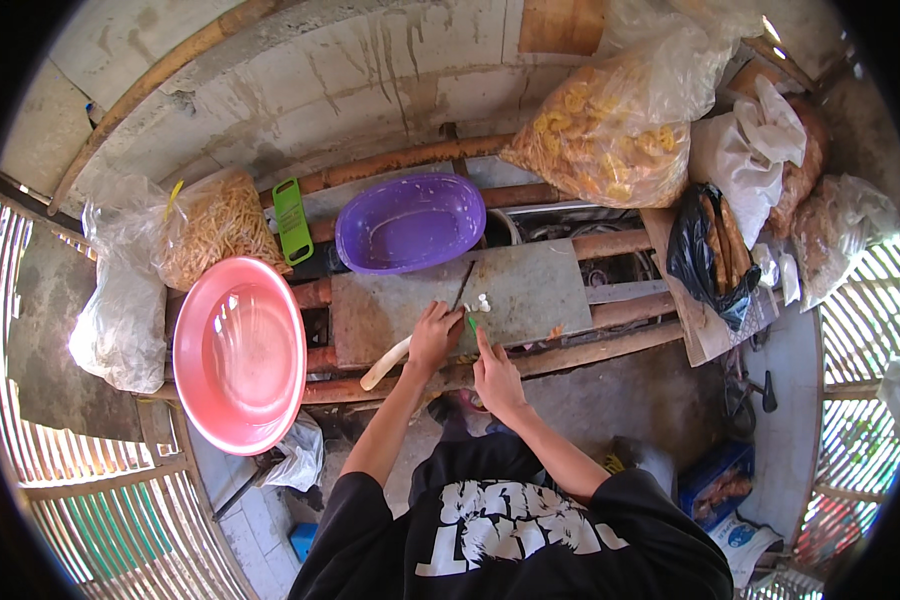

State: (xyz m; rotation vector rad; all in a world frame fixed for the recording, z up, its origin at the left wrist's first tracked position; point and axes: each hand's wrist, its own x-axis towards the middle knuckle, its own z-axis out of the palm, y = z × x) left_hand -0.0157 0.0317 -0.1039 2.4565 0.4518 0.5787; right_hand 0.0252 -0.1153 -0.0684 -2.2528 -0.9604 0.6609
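My left hand (pixel 434 336) is closed around a long, pale, root-like stick (pixel 386 364), whose thick end points toward me past the edge of a grey board (pixel 535 290). Close beside it, my right hand (pixel 498 381) grips a knife by its green handle (pixel 473 323), index finger stretched along it. The blade is mostly hidden between the hands. Small white cut pieces (pixel 482 301) lie on the board just beyond my fingers. A thin dark strip (pixel 464 284) crosses the board there; I cannot make out what it is.
A purple basin (pixel 410 225) stands behind the board, and a large pink basin (pixel 240 355) at left. Beyond are a green slotted slicer (pixel 292 222) and bagged snacks (pixel 220 225). Another snack bag (pixel 610 130) and a black bag (pixel 712 255) sit right. Wooden poles (pixel 630 310) leave gaps.
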